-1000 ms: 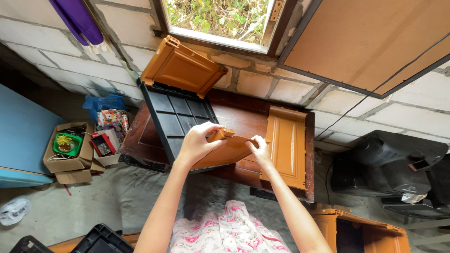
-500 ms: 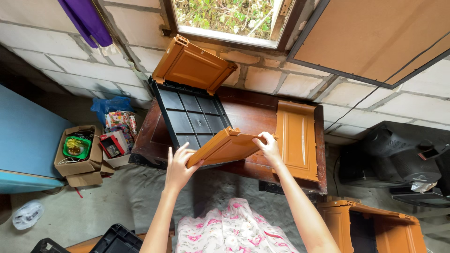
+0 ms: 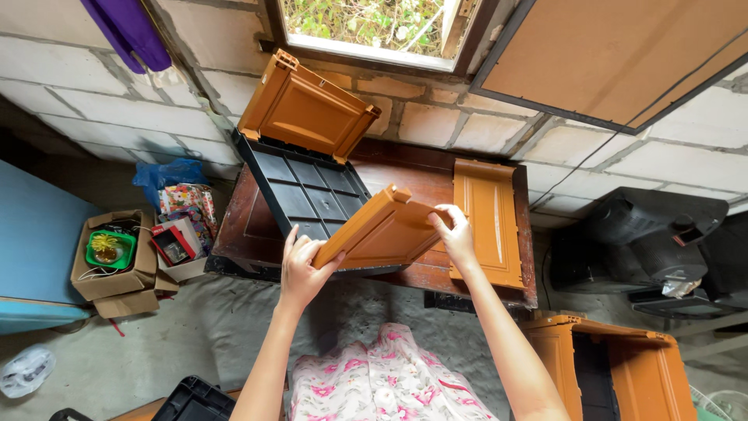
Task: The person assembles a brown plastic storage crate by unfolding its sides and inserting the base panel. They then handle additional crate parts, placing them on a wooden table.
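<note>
- The near edge of the black ribbed plastic tray [image 3: 300, 191] is hidden behind the orange moulded plastic panel [image 3: 382, 230] held over it.
- The left hand's [image 3: 300, 269] fingers curl under the panel's lower left corner, gripping it; its palm is covered.
- The right hand [image 3: 456, 238] pinches the panel's right edge, arm stretched forward.
- The panel is tilted, above the dark wooden table [image 3: 405, 175].

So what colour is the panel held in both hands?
Orange-brown, the panel; the one head view shows it, over a black tray.
</note>
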